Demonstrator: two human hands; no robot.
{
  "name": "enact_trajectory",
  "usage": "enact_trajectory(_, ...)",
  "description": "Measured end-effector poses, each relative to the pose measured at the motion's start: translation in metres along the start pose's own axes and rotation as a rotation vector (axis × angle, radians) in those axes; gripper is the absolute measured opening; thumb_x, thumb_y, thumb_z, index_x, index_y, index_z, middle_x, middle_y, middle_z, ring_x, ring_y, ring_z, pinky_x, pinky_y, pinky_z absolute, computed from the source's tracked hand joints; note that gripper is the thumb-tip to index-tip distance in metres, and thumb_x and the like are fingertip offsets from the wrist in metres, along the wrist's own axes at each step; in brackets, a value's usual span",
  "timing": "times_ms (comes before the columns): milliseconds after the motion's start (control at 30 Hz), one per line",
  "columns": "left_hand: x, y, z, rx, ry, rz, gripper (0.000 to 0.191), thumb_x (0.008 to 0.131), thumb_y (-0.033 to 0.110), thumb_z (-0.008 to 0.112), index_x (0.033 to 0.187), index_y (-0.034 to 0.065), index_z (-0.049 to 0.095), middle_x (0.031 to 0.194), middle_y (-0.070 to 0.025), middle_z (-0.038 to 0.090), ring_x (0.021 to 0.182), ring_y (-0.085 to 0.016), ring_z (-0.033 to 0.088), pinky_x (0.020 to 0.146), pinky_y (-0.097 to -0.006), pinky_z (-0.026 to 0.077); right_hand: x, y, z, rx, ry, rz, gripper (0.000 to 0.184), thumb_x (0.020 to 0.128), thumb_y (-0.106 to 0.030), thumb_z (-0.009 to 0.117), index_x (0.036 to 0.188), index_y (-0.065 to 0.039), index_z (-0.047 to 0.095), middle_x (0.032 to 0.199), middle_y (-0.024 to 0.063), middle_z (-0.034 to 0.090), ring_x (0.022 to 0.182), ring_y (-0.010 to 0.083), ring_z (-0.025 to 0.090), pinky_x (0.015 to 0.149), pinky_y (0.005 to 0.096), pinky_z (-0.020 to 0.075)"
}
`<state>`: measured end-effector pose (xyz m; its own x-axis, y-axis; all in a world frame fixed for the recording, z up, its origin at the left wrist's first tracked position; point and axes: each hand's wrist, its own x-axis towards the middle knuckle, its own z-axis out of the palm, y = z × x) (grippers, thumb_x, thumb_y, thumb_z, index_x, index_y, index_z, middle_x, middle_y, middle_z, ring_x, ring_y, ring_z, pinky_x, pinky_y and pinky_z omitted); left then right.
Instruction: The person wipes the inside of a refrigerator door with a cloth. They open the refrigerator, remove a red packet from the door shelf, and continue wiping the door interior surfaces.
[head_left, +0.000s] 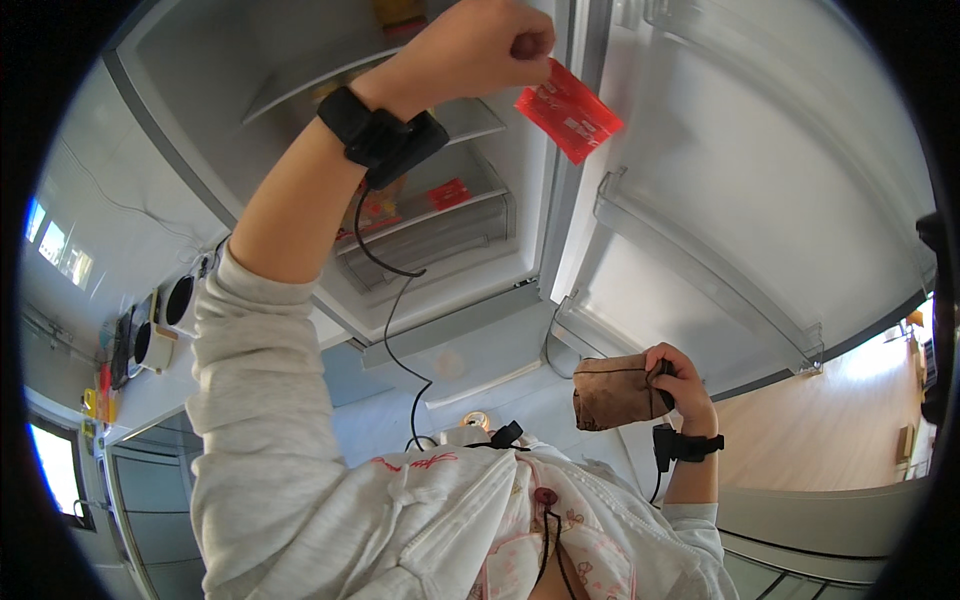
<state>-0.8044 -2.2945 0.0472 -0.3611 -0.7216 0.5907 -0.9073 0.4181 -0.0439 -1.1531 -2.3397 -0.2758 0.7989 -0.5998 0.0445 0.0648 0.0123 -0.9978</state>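
Observation:
My left hand (491, 45) is raised at the top of the head view, in front of an open refrigerator (442, 300). Its fingers pinch the corner of a small red packet (574, 112) with white printing, which hangs beside the open door. Lower right, my right hand (679, 382) grips a brown cloth or soft leather item (615, 390), perhaps a cloth or pouch, by its dark end. Inside the refrigerator, another red packet (448, 194) lies on a low shelf, next to a patterned food bag (379, 210) partly hidden behind my left forearm and its black wrist device.
The refrigerator door (727, 150) with its clear door bins (697, 262) stands open at the right. A clear drawer (435, 232) is under the low shelf. White pots (156, 346) stand on a counter at the left. A black cable (390, 322) hangs from my left wrist.

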Motion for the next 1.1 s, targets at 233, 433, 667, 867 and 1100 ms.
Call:
enact_trajectory(233,-0.045,-0.052,0.011,0.04,-0.057,-0.194,0.013,0.077,0.016,0.064,0.081,0.0041,0.06,0.07,-0.011,0.063,0.064,-0.024,0.059,0.06,-0.035,0.047,0.022,0.002,0.014,-0.037,-0.045,0.023,0.021,0.069,0.005,0.051,0.086,-0.006,0.055,0.088,-0.0017,0.053,0.088,0.01,0.048,0.083,0.0222,0.0372)
enact_trajectory(433,-0.068,-0.076,0.024,0.086,-0.093,-0.213,0.011,0.077,0.013,0.062,0.081,0.004,0.059,0.064,-0.0097,0.056,0.057,-0.021,0.053,0.057,-0.0314,0.045,0.037,0.006,0.019,-0.023,-0.096,0.011,0.021,0.069,0.005,0.052,0.087,-0.006,0.055,0.089,-0.0016,0.053,0.088,0.0096,0.048,0.082,0.0223,0.0377)
enact_trajectory(667,-0.097,-0.103,0.057,0.028,-0.077,-0.326,0.013,0.078,0.014,0.063,0.082,0.0028,0.058,0.066,-0.0093,0.059,0.06,-0.022,0.056,0.059,-0.0323,0.046,0.045,0.003,0.024,-0.015,-0.106,0.051,0.021,0.069,0.005,0.052,0.087,-0.006,0.055,0.088,-0.0018,0.053,0.087,0.0094,0.049,0.081,0.0219,0.0381)
enact_trajectory(867,-0.124,-0.122,0.099,-0.053,-0.106,-0.542,0.014,0.077,0.017,0.064,0.082,0.004,0.062,0.077,-0.0128,0.065,0.073,-0.03,0.063,0.067,-0.0376,0.05,0.055,-0.001,0.027,-0.013,-0.101,0.068,0.022,0.07,0.005,0.052,0.088,-0.006,0.056,0.089,-0.0018,0.053,0.087,0.0094,0.048,0.082,0.0222,0.0381)
enact_trajectory(1100,-0.144,-0.134,0.146,-0.035,-0.058,-0.582,0.013,0.078,0.016,0.063,0.083,0.0045,0.063,0.079,-0.0149,0.066,0.076,-0.032,0.064,0.068,-0.0393,0.051,0.065,-0.008,0.034,-0.011,-0.088,0.101,0.021,0.072,0.004,0.052,0.089,-0.006,0.056,0.09,-0.0014,0.053,0.088,0.0099,0.048,0.082,0.0224,0.0379)
